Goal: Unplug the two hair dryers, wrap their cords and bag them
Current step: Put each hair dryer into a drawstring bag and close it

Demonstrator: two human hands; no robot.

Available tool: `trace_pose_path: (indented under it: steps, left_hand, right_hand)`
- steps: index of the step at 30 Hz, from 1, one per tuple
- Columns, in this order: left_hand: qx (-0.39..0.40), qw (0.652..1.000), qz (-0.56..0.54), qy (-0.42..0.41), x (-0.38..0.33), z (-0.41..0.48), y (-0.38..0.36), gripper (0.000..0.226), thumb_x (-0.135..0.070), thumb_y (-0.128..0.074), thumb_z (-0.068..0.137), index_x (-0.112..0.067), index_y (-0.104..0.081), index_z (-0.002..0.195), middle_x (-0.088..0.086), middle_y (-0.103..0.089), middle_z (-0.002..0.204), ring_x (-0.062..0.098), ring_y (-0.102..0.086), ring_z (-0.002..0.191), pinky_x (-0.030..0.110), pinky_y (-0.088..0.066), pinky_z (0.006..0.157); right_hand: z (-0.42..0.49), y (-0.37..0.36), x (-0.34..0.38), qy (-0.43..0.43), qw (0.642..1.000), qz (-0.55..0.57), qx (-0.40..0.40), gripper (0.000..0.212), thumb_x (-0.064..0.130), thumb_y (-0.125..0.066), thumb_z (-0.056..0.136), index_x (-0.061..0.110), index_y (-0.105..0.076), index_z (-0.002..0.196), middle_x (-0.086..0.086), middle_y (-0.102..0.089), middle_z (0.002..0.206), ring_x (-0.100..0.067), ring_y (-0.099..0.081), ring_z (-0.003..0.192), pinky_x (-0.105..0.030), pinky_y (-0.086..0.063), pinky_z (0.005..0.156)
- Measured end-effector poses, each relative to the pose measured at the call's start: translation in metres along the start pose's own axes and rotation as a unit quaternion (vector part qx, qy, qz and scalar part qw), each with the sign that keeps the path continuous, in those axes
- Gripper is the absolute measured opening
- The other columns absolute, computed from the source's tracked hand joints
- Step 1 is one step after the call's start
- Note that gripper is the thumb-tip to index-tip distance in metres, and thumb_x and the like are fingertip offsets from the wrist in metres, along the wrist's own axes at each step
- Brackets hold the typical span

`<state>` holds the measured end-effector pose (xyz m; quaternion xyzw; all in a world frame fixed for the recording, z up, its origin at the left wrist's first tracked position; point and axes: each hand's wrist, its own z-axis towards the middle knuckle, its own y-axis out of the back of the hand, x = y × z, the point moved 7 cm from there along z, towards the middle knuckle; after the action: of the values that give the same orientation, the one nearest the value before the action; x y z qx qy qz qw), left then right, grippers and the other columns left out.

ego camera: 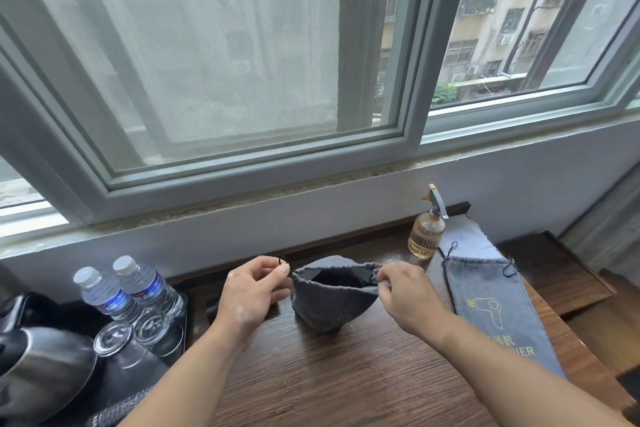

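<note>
Head view: grey drawstring bag (329, 302), mouth half-gathered, dark inside.

flat grey bag (491, 291) | yellow hair-dryer icon | "风机" | "…IER", start hidden

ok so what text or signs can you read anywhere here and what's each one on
"风机": yellow print on the flat grey bag, start hidden
"IER": yellow print below it on the same bag, start hidden
Yellow hair dryer sign: above both, same bag
Blue labels on the two water bottles: too blurred to read
Open grey bag: nothing readable
</note>
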<state>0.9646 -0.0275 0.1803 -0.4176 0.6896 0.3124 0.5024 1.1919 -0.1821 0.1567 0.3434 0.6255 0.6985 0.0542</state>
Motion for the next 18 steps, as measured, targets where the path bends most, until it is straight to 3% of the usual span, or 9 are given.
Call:
trace_pose_path:
  steps: [3, 6, 9, 14, 17, 18]
  left_hand:
    - [0.009, 0.999, -0.052, -0.013, -0.005, -0.002, 0.000, 0.011, -0.008, -0.067, 0.093, -0.009, -0.072, 0.083, 0.009, -0.072, 0.081, 0.020, -0.069, 0.080, 0.034, -0.056, 0.073]
    - [0.020, 0.995, -0.092, -0.019, -0.007, -0.002, 0.001, 0.016, -0.006, -0.063, 0.095, -0.011, -0.071, 0.082, 0.010, -0.074, 0.088, 0.016, -0.066, 0.078, 0.027, -0.055, 0.069]
    - [0.046, 0.989, -0.142, -0.012, -0.008, -0.004, -0.002, 0.017, -0.005, -0.060, 0.096, -0.011, -0.069, 0.082, 0.014, -0.074, 0.092, 0.017, -0.066, 0.078, 0.024, -0.057, 0.065]
    - [0.078, 0.980, -0.182, -0.017, -0.008, -0.007, -0.009, 0.022, -0.005, -0.059, 0.094, -0.014, -0.070, 0.077, 0.015, -0.070, 0.087, 0.021, -0.064, 0.078, 0.026, -0.058, 0.068]
    - [0.106, 0.975, -0.191, -0.029, -0.011, -0.011, -0.013, 0.008, -0.019, -0.074, 0.081, -0.017, -0.072, 0.074, 0.013, -0.067, 0.082, 0.022, -0.062, 0.077, 0.027, -0.056, 0.069]
    - [0.121, 0.973, -0.195, -0.037, -0.012, -0.011, -0.014, 0.016, -0.027, -0.084, 0.073, -0.016, -0.072, 0.074, 0.013, -0.067, 0.082, 0.022, -0.062, 0.076, 0.027, -0.056, 0.069]
  right_hand:
    - [-0.002, 0.007, -0.002, 0.006, 1.000, 0.018, -0.016, 0.016, 0.026, -0.052, 0.096, 0.027, -0.066, 0.089, 0.009, -0.062, 0.086, -0.011, -0.056, 0.084, -0.025, -0.045, 0.076]
    - [-0.004, 0.014, -0.010, -0.037, 0.993, 0.108, -0.028, 0.018, 0.024, -0.056, 0.096, 0.030, -0.067, 0.083, 0.013, -0.061, 0.082, -0.005, -0.058, 0.079, -0.017, -0.044, 0.068]
    - [-0.006, 0.013, -0.007, -0.049, 0.994, 0.096, -0.021, 0.019, 0.026, -0.057, 0.093, 0.029, -0.065, 0.077, 0.014, -0.062, 0.077, -0.007, -0.057, 0.076, -0.012, -0.035, 0.061]
    - [-0.005, 0.015, -0.001, -0.077, 0.995, 0.024, -0.066, 0.032, 0.056, -0.076, 0.076, 0.025, -0.067, 0.075, 0.015, -0.059, 0.072, -0.006, -0.055, 0.074, -0.020, -0.042, 0.065]
    - [0.002, 0.011, -0.009, -0.116, 0.991, -0.002, -0.059, 0.031, 0.054, -0.076, 0.072, 0.023, -0.068, 0.076, 0.007, -0.065, 0.078, -0.016, -0.060, 0.078, -0.030, -0.052, 0.070]
    - [0.004, 0.009, -0.013, -0.123, 0.991, -0.017, -0.056, 0.028, 0.049, -0.073, 0.073, 0.022, -0.068, 0.076, 0.004, -0.066, 0.079, -0.019, -0.061, 0.078, -0.032, -0.052, 0.070]
